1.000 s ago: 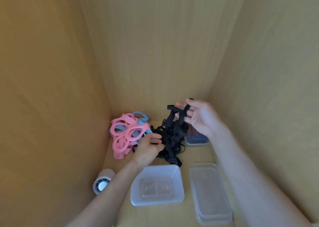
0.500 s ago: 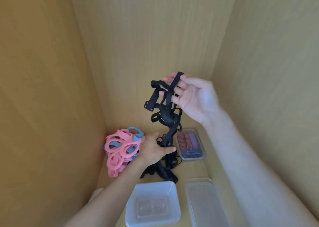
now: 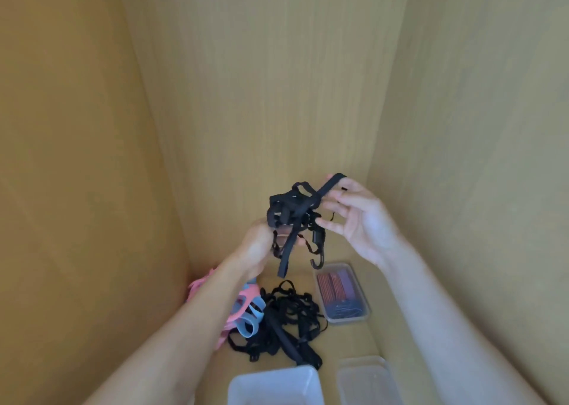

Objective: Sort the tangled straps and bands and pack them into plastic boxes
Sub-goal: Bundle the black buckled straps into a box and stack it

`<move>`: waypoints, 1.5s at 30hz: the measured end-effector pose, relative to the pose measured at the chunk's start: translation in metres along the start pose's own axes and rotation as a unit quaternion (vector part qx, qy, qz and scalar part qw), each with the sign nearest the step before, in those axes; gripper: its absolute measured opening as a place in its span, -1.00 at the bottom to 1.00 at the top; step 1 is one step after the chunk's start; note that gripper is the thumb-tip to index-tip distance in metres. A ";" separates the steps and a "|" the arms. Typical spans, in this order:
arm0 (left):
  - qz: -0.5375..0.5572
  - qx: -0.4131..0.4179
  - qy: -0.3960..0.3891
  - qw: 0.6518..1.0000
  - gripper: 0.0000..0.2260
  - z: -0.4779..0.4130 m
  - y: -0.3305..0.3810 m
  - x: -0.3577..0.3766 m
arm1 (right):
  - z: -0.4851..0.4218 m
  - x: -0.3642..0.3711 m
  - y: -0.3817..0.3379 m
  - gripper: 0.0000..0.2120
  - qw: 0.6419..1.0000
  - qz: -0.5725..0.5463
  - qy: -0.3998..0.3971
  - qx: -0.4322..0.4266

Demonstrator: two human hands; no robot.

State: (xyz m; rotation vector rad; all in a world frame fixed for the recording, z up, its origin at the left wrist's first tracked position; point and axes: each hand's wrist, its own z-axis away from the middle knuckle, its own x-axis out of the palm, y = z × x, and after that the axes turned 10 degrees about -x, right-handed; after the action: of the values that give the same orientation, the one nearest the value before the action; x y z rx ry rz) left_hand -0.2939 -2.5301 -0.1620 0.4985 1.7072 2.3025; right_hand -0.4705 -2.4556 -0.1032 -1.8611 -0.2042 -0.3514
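Black straps [image 3: 289, 210] btwn L-grip [image 3: 255, 246], R-grip [image 3: 360, 220]

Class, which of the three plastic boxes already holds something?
The far box, beside the loose black straps: red and dark items fill it. The white box and the clear box at the bottom edge look empty.
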 end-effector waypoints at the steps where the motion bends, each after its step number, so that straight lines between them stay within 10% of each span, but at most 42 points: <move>1: 0.011 -0.003 -0.006 1.000 -0.68 0.001 0.005 -0.002 | 0.000 -0.004 0.004 -0.60 0.999 0.028 0.016 0.001; 14: 0.047 0.006 -0.025 0.999 -0.75 0.004 0.045 -0.015 | 0.024 -0.014 0.083 -0.76 0.968 0.237 0.032 0.080; 20: 0.021 -0.021 -0.080 0.996 -0.72 0.011 0.050 -0.009 | 0.038 0.016 0.100 -0.49 0.964 0.242 0.017 0.110; 29: -0.044 -0.057 -0.042 0.997 -0.79 0.010 0.066 -0.032 | 0.035 0.001 0.100 -0.94 0.987 0.045 0.090 0.127; 45: -0.233 -0.004 0.056 0.971 -0.70 0.016 0.019 -0.026 | 0.026 -0.014 0.068 -0.84 0.958 -0.205 0.137 0.145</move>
State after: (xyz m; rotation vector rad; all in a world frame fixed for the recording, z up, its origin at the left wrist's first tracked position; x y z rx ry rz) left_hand -0.2635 -2.5318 -0.1427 -0.0406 1.6454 2.0216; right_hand -0.4587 -2.4513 -0.1765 -1.4535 -0.4283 -0.8158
